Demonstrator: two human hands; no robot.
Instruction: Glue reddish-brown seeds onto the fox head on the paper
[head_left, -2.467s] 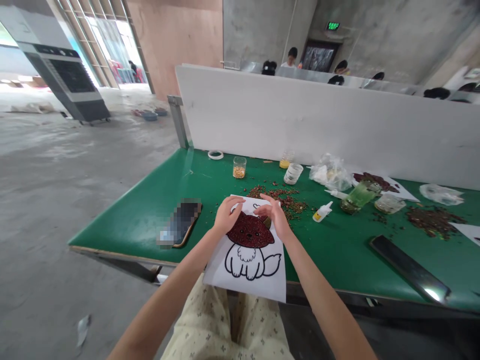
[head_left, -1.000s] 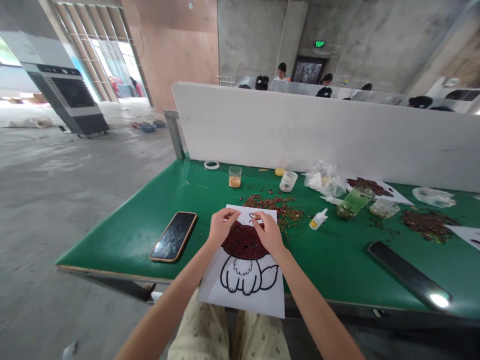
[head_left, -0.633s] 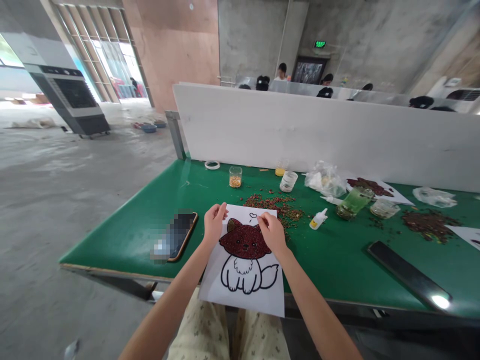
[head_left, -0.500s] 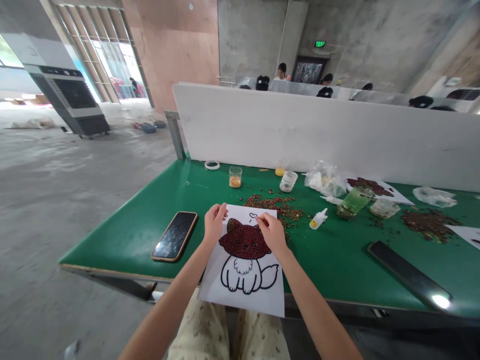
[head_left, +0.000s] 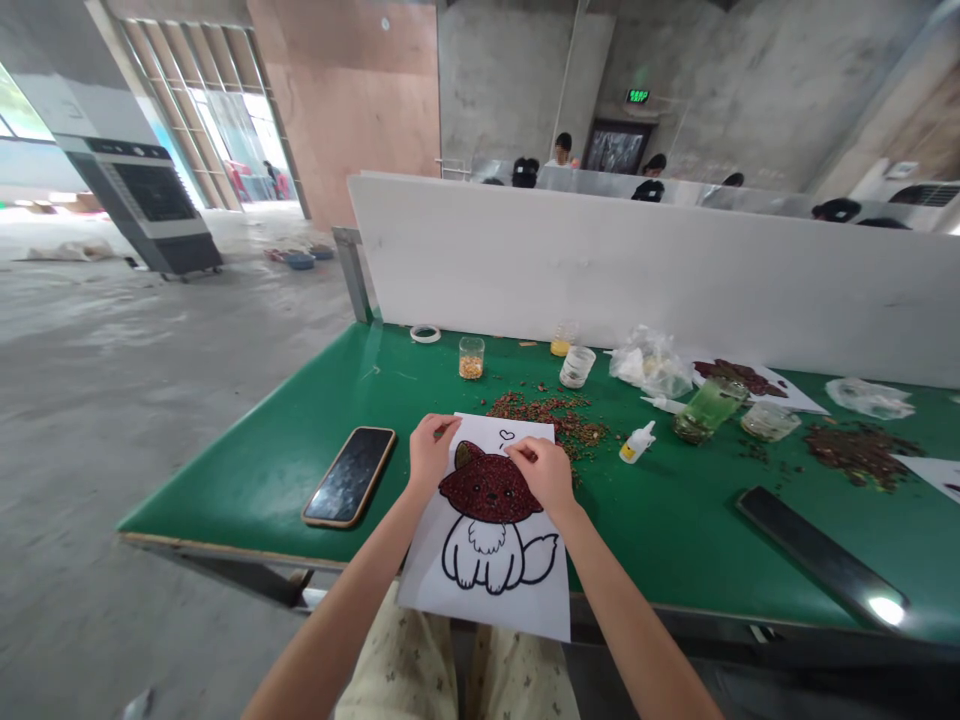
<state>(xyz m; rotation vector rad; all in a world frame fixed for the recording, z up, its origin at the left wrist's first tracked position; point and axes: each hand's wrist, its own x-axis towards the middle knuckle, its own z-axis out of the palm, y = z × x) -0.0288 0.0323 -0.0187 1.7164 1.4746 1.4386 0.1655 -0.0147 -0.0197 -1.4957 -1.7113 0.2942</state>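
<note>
A white sheet of paper [head_left: 427,580] with a printed fox lies over the table's front edge, its lower end jutting out above my lap. The fox's head [head_left: 487,482] is covered with dark red grains, and its left ear [head_left: 466,457] looks greenish brown. Body and tail are bare outline. My left hand [head_left: 431,452] pinches the sheet at its top left corner. Over the right side of the head, my right hand [head_left: 546,472] has thumb and forefinger together, just below the small heart outline [head_left: 507,435]; anything between the fingertips is too small to make out.
Loose red and green grains [head_left: 551,412] are strewn behind the sheet. A phone [head_left: 350,477] lies left; a glue bottle [head_left: 637,442], a tipped green jar [head_left: 711,408] and a black bar [head_left: 817,555] lie right. A glass of yellow kernels [head_left: 471,360] stands behind, before a white partition [head_left: 600,260].
My right hand's pinched fingertips have shifted slightly left and down, off the heart outline. The fingers of my left hand have come a little inward over the sheet's corner.
</note>
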